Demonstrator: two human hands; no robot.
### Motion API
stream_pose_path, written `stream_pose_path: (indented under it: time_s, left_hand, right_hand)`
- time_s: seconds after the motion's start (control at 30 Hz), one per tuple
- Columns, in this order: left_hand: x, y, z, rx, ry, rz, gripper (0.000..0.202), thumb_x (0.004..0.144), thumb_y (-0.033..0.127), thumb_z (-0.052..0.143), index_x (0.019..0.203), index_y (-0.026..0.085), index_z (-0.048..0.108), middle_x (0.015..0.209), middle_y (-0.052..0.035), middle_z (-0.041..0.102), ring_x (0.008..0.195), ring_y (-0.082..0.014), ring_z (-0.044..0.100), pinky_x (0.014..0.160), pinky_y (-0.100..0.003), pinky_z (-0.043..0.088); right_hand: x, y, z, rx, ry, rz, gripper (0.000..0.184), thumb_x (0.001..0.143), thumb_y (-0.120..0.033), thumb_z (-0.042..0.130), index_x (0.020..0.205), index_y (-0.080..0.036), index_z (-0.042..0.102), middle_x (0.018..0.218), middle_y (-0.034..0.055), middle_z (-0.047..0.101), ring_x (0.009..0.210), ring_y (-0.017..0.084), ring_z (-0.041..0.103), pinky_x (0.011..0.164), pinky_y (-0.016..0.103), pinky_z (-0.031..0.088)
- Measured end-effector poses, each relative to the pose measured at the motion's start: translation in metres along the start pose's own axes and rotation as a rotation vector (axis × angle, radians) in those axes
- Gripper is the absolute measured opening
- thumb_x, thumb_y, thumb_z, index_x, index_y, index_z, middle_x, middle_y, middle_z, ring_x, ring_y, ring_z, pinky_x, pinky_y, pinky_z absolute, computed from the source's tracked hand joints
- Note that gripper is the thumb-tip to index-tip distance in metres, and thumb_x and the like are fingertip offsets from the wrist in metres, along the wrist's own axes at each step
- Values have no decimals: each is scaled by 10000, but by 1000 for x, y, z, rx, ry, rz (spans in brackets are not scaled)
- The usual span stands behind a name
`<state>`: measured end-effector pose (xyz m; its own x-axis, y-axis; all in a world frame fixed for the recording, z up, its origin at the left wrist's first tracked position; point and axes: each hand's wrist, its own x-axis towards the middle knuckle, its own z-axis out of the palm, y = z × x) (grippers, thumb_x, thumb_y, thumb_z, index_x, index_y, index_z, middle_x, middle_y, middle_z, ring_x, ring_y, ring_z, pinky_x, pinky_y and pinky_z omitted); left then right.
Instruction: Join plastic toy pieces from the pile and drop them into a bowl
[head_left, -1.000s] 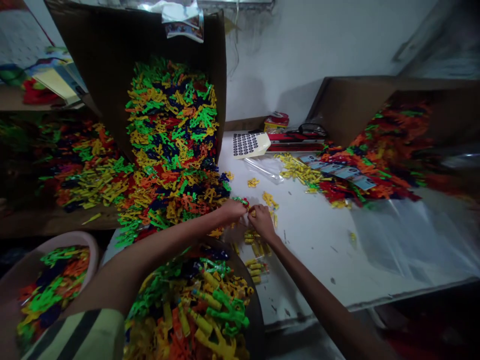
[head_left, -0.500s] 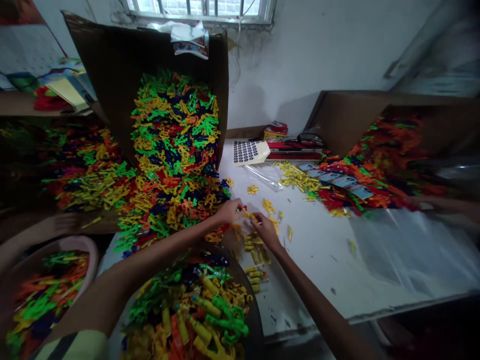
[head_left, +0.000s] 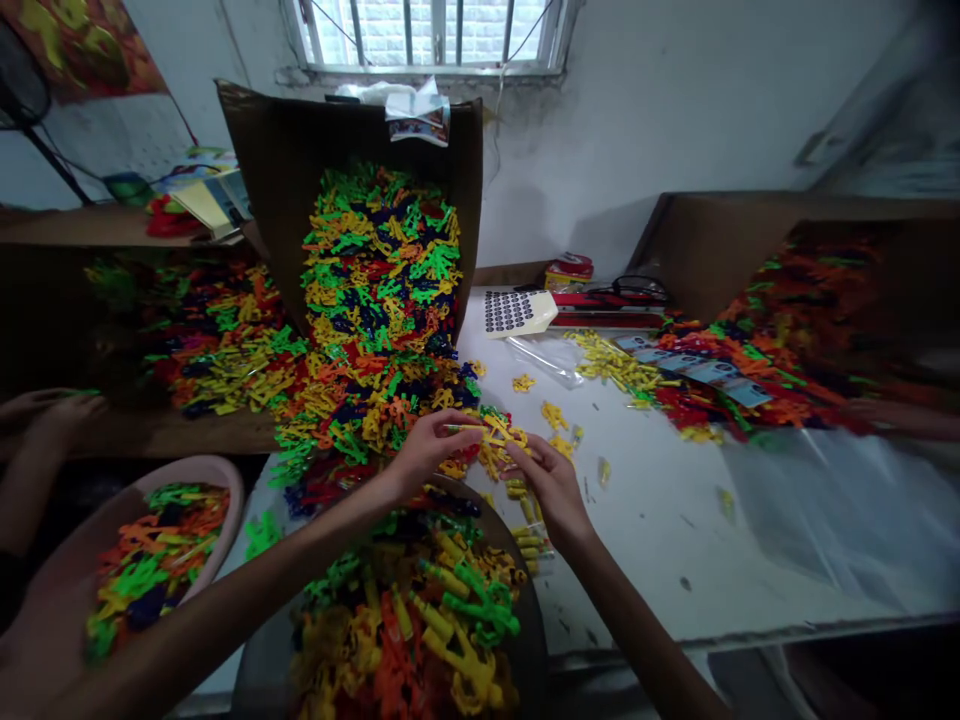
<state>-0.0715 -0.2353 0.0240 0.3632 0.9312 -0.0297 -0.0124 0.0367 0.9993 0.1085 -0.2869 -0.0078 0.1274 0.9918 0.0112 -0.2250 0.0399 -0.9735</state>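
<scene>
Between my two hands is a yellow plastic toy piece (head_left: 504,432), limbed like a small figure. My left hand (head_left: 435,448) pinches its left end, with a thin yellowish bit showing at the fingertips. The right end is gripped by the fingers of my right hand (head_left: 553,485). Just below lies a cluster of small yellow tubes (head_left: 531,545) on the white table (head_left: 637,560). Close under my forearms stands a dark round tub (head_left: 534,640) filled with green, yellow and orange toy pieces. Loose yellow pieces (head_left: 553,415) lie beyond my right hand.
A tipped cardboard box (head_left: 259,150) spills a multicoloured heap (head_left: 382,290) behind my hands. A pink basin (head_left: 234,490) sits left, near another person's hands (head_left: 64,410). Right are a sticker sheet (head_left: 517,312), cards (head_left: 697,368), a plastic bag (head_left: 832,510) and another person's blurred hand (head_left: 892,415).
The view has swung left, so the scene sits further right. My hands remain together on a yellow piece, which now shows more plainly. The left co-worker's hands now hold something green.
</scene>
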Motion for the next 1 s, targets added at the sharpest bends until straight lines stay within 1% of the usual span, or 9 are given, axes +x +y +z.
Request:
stream_pose_path:
  time_s: [0.1,0.2,0.33,0.43,0.6,0.67,0.77,0.9,1.0]
  left_hand:
    - [-10,12,-3,80,27,40,395,709,440,781,945,127,726,834,-51,725,693,-143,629,616,-221,474]
    - [-15,18,-5,182,36,107,372,744,463,745,905,128,739,799,-44,719,684,-146,620,588,-209,448]
    - [-19,21,-6,328,24,213,343,796,477,692,879,150,753,819,-42,721,721,-158,619,603,-208,445]
    - [-21,25,-8,362,15,244,323,803,464,687,873,157,754,829,-39,722,743,-163,618,633,-212,454]
    - [-25,35,-14,310,-135,174,338,780,473,700,829,140,736,691,-2,650,611,-122,545,539,-194,394]
    - [-28,37,-15,311,-169,148,356,775,488,696,813,135,723,688,-1,634,616,-123,542,531,-192,389]
    - [-33,33,-15,357,-140,180,359,773,492,693,783,133,700,719,-8,631,652,-129,544,549,-191,393]
    - [-36,24,-17,396,-124,166,346,793,478,680,761,133,677,662,11,586,581,-101,478,507,-186,332]
    - [-40,25,-17,406,-142,144,351,803,490,676,780,139,681,639,17,569,559,-97,461,493,-189,309]
  right_hand:
    - [-9,-12,8,-57,3,-59,438,731,-551,758,972,-189,698,943,49,725,774,215,684,668,331,590]
    - [-16,-19,14,-98,-11,-105,473,745,-581,738,1000,-185,692,977,57,727,810,232,691,691,342,591]
    - [-24,-19,18,-213,16,-183,461,771,-607,701,967,-190,686,933,51,725,821,238,688,700,330,581]
    - [-28,-17,15,-290,38,-239,414,792,-577,700,967,-201,690,910,45,727,817,238,687,716,325,571]
    - [-34,-29,9,-228,-61,-201,385,774,-541,738,944,-198,704,863,41,715,683,206,667,672,321,565]
    - [-37,-35,9,-216,-102,-178,381,767,-534,746,935,-194,712,823,36,705,638,190,647,633,309,559]
    - [-39,-38,10,-237,-131,-143,356,779,-512,742,932,-190,719,785,29,687,599,170,620,572,282,536]
    - [-39,-31,12,-205,-151,-121,333,790,-491,731,943,-194,722,912,51,710,657,176,636,596,279,535]
    - [-40,-27,15,-159,-191,-88,332,800,-486,720,961,-196,723,969,61,714,714,192,650,628,287,544]
